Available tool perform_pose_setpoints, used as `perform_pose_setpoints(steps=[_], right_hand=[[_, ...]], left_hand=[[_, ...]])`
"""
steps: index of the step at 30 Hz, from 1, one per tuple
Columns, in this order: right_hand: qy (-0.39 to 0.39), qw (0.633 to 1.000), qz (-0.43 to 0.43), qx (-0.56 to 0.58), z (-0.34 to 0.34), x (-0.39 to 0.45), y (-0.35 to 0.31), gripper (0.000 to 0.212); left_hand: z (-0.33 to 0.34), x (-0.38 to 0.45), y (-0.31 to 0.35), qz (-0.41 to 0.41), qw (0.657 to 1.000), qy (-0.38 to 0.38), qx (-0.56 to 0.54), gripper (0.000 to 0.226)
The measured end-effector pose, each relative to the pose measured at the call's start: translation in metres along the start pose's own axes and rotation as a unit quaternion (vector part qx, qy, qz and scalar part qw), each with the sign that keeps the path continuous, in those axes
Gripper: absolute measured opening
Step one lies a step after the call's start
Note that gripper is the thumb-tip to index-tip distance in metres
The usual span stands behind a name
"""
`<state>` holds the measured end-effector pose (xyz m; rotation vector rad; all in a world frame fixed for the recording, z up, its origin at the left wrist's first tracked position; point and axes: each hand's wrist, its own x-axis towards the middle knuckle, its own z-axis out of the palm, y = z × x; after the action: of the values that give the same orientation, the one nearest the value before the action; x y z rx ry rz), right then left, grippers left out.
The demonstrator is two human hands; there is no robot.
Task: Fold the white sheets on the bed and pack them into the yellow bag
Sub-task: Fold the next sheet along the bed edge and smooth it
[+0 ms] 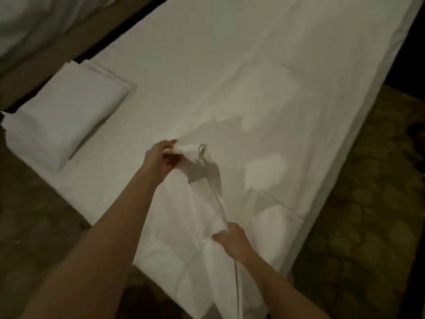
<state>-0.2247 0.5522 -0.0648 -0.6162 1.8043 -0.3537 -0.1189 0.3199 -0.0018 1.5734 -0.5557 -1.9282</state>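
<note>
From the head view, the person's left hand (162, 157) is raised over the bed (264, 65), its fingers (169, 143) and thumb curled to pinch a corner of the white sheet (184, 217). From that pinch the cloth hangs down and toward the person, drawn into a taut edge that runs to the right hand (231, 241), whose fingers are closed round the sheet lower on the same edge. Below and between the two grips the rest of the sheet drapes loose over the near corner of the bed. Well beyond the left fingertips, off to their left, a stack of folded white linens (66, 116) lies at the bed's edge. The yellow bag is nowhere in view.

To my eye the folding is only getting started: the hands are finding an edge and corners, and no crease has been laid in this sheet yet. The next move likely calls for running the right hand along the edge to the next corner, keeping the cloth taut, then bringing corner to corner without the hanging part dragging onto the floor (368, 203).
</note>
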Motion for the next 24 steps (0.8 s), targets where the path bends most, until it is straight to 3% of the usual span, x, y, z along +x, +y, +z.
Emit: perform_pose_setpoints(steps=[2, 5, 8, 10, 12, 15, 17, 20, 24], right_hand=[[0.012, 1.0, -0.027, 0.004, -0.046, 0.021, -0.005, 0.025], [0.028, 0.997, -0.066, -0.035, -0.124, 0.058, -0.021, 0.031], [0.024, 0.989, -0.105, -0.1, -0.187, 0.104, -0.048, 0.029], [0.032, 0.984, -0.116, -0.128, -0.213, 0.14, -0.067, 0.029], [0.034, 0.985, -0.112, -0.124, -0.227, 0.17, -0.079, 0.027], [0.011, 0.982, -0.099, -0.159, -0.229, 0.205, -0.071, 0.025], [-0.033, 0.98, -0.063, -0.185, -0.227, 0.219, -0.051, 0.043], [-0.074, 0.98, -0.008, -0.185, -0.228, 0.229, -0.024, 0.062], [-0.046, 0.973, -0.032, -0.226, -0.223, 0.238, -0.02, 0.045]], left_hand=[[0.019, 0.009, 0.003, 0.002, 0.998, 0.018, -0.055, 0.055], [0.053, 0.029, 0.008, 0.049, 0.995, 0.083, -0.007, 0.063], [0.08, 0.06, 0.014, 0.104, 0.979, 0.154, 0.089, 0.038], [0.092, 0.085, 0.017, 0.119, 0.969, 0.193, 0.094, 0.023], [0.104, 0.111, 0.02, 0.116, 0.966, 0.204, 0.106, 0.017], [0.11, 0.145, 0.007, 0.082, 0.965, 0.191, 0.161, 0.042], [0.104, 0.16, -0.013, 0.061, 0.964, 0.192, 0.174, 0.058], [0.081, 0.159, -0.051, 0.048, 0.937, 0.256, 0.232, 0.072], [0.036, 0.124, -0.111, 0.0, 0.908, 0.267, 0.323, 0.074]])
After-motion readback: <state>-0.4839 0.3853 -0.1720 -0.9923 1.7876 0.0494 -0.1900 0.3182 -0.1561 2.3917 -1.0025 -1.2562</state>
